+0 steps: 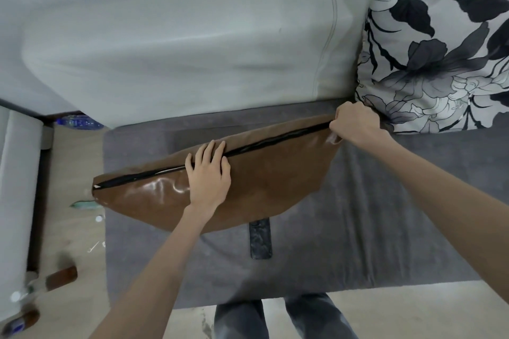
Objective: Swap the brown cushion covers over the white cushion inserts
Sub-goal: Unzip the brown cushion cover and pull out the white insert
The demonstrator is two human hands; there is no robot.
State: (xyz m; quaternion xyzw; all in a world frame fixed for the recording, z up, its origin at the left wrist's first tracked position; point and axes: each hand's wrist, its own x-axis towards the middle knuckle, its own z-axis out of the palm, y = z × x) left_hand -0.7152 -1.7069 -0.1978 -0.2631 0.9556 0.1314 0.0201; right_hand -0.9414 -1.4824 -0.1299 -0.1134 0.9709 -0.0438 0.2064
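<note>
Zipping the cushion on the sofa

The cushion [261, 187] lies on the sofa [385, 215] seat; left hand [209, 173] presses flat, grip released, right hand [354, 125] pinches its zip end. Hurried pulling could snag the zip [275, 139].

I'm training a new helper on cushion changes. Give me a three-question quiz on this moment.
1. True or false: the left hand lies flat on the brown cushion.
2. What does the right hand pinch? A) floral pillow B) zipper end C) phone
3. What dark flat thing lies on the grey seat beneath the cushion's near edge?

Key: 1 true; 2 B, the zipper end; 3 a phone-like slab.
</note>
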